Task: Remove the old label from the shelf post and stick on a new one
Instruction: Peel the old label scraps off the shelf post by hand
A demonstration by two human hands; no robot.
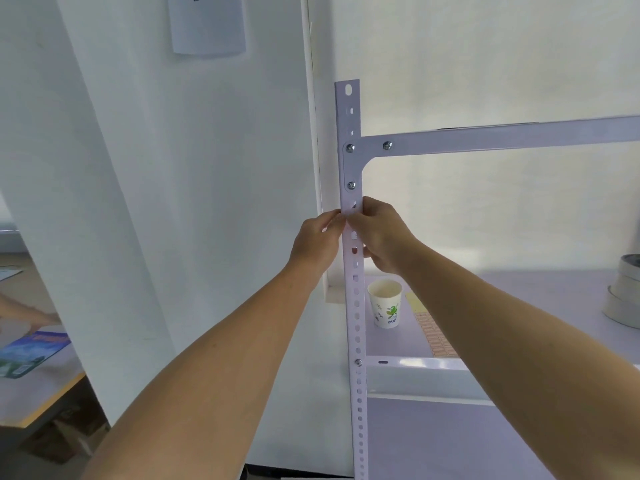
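Both hands were up at the shelf post (pixel 356 306), just under the lowest bolt of the corner bracket (pixel 351 168). The left hand (pixel 317 237) had its fingers (pixel 332 216) bunched and pinching the post's left edge. The right hand (pixel 384 233) curled round the post from the right, gripping it. The label itself was hidden under those fingers and could not be made out. The post stood upright at the shelf's front left corner. Down on the shelf (pixel 536 299) sat a paper cup (pixel 385 308) with a sheet of labels (pixel 433 336) just beside it, and tape rolls (pixel 623 296) at the far right.
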